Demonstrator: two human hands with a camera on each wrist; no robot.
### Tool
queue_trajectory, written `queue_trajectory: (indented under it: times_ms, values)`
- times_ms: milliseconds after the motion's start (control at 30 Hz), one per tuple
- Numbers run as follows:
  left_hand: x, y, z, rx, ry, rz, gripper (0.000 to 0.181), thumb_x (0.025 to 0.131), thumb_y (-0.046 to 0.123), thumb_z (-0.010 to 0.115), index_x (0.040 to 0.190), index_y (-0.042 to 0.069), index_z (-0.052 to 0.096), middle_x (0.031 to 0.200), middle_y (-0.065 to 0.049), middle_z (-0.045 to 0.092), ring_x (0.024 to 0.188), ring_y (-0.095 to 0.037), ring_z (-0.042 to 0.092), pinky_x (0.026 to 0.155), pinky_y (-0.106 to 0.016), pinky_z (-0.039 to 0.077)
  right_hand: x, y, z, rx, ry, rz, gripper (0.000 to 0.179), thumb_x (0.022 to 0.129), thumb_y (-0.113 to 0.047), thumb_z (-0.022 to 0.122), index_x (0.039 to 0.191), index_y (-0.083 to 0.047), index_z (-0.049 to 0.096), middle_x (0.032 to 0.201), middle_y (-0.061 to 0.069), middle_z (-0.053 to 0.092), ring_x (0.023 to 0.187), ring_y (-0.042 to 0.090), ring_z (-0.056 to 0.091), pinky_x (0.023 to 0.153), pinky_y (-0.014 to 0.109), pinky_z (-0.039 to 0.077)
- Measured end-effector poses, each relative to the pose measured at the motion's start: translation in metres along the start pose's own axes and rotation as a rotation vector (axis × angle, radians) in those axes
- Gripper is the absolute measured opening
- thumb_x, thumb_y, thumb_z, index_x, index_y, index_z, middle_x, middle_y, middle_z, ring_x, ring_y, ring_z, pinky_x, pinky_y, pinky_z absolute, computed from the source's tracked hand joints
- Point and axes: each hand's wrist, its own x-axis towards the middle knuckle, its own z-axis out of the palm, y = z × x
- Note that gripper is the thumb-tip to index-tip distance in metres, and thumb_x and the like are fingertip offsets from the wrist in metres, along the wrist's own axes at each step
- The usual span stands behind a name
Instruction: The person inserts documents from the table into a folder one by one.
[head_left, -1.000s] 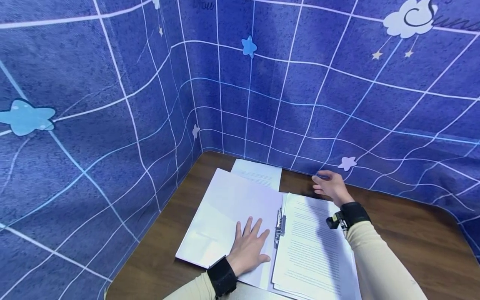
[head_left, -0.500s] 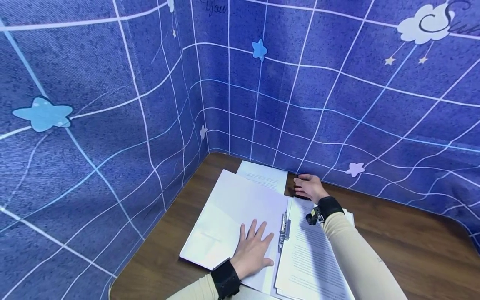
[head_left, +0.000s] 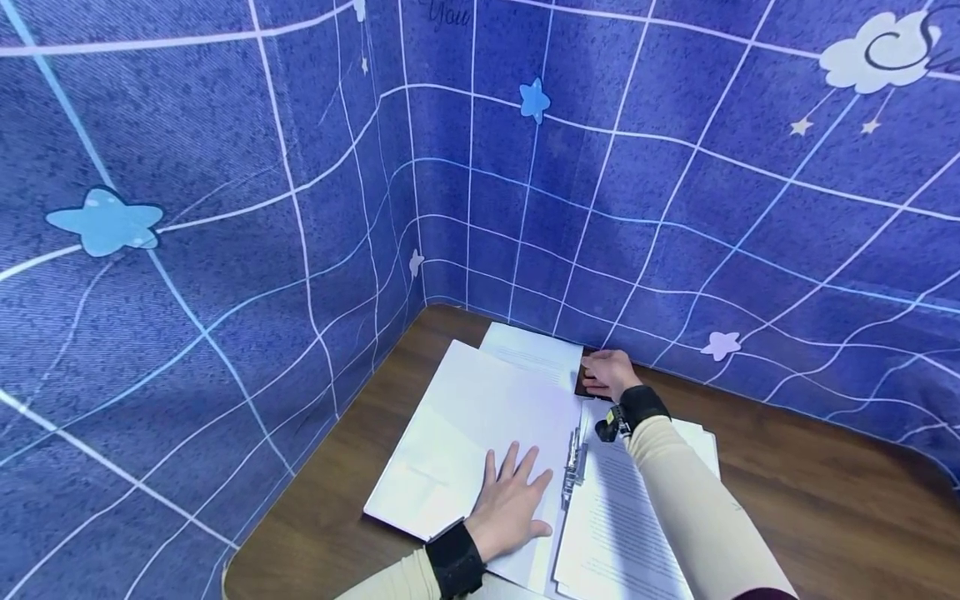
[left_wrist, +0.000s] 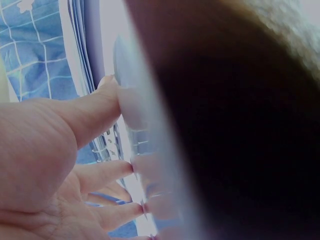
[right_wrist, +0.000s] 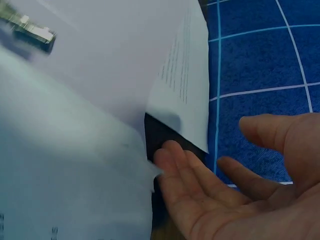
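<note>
An opened folder lies on the table, with a metal clip along its spine. Spread flat, my left hand rests on the bare inside cover; in the left wrist view its thumb and fingertips meet the shiny surface. A stack of printed sheets lies on the folder's right side. Behind the folder, a loose printed sheet is partly hidden under the cover. My right hand is beside that sheet's right edge, its fingers loosely extended, thumb apart, nothing between them.
A brown wooden table extends to the right. Blue grid-patterned cloth stands close along the table's back and left edges. My right forearm crosses over the printed stack.
My right hand has moved left along the back of the table, toward the loose sheet's edge. The left hand stays flat on the cover. The head view has shifted slightly.
</note>
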Motion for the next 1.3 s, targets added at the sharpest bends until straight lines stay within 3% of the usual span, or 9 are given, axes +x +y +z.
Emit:
queue_trajectory:
  times_ms: [333, 700, 867, 1100, 1300]
  values:
    - [0.0, 0.0, 0.0, -0.014, -0.014, 0.013, 0.076, 0.082, 0.054, 0.081, 0.146, 0.02, 0.059, 0.161, -0.014, 0.039, 0.15, -0.045, 0.029, 0.112, -0.072, 0.025, 0.001, -0.004, 0.008, 0.056, 0.001, 0.087, 0.025, 0.104, -0.009, 0.054, 0.125, 0.003, 0.054, 0.146, 0.032, 0.05, 0.117, 0.041, 0.062, 0.1, 0.051, 0.053]
    - [-0.002, 0.0, 0.0, 0.001, -0.007, 0.016, 0.076, 0.082, 0.055, 0.08, 0.146, 0.021, 0.06, 0.16, -0.014, 0.04, 0.149, -0.045, 0.03, 0.111, -0.072, 0.027, 0.01, 0.0, 0.013, 0.098, -0.051, 0.117, 0.032, 0.103, -0.012, 0.058, 0.133, -0.003, 0.053, 0.145, 0.023, 0.056, 0.11, 0.029, 0.062, 0.101, 0.045, 0.052]
    - [-0.002, 0.0, 0.001, 0.005, -0.006, 0.016, 0.076, 0.081, 0.056, 0.08, 0.146, 0.021, 0.059, 0.161, -0.014, 0.04, 0.149, -0.045, 0.03, 0.112, -0.072, 0.027, 0.008, 0.002, 0.019, 0.0, -0.046, 0.074, 0.034, 0.099, -0.011, 0.064, 0.13, 0.001, 0.061, 0.124, 0.017, 0.066, 0.1, 0.026, 0.064, 0.094, 0.045, 0.055]
    - [-0.001, 0.001, 0.0, 0.017, 0.002, 0.011, 0.077, 0.08, 0.055, 0.081, 0.145, 0.02, 0.06, 0.16, -0.014, 0.04, 0.148, -0.045, 0.031, 0.111, -0.072, 0.028, 0.006, 0.002, 0.032, -0.231, -0.001, -0.052, 0.023, 0.093, -0.007, 0.071, 0.112, 0.005, 0.069, 0.081, 0.01, 0.065, 0.069, 0.018, 0.061, 0.063, 0.034, 0.057]
    - [-0.001, -0.001, 0.001, 0.024, 0.009, 0.008, 0.077, 0.08, 0.056, 0.081, 0.145, 0.02, 0.06, 0.16, -0.014, 0.041, 0.148, -0.044, 0.032, 0.111, -0.072, 0.028, 0.013, 0.003, 0.038, -0.352, 0.072, -0.082, 0.015, 0.09, -0.005, 0.072, 0.102, 0.003, 0.073, 0.073, 0.011, 0.066, 0.062, 0.015, 0.059, 0.055, 0.031, 0.056]
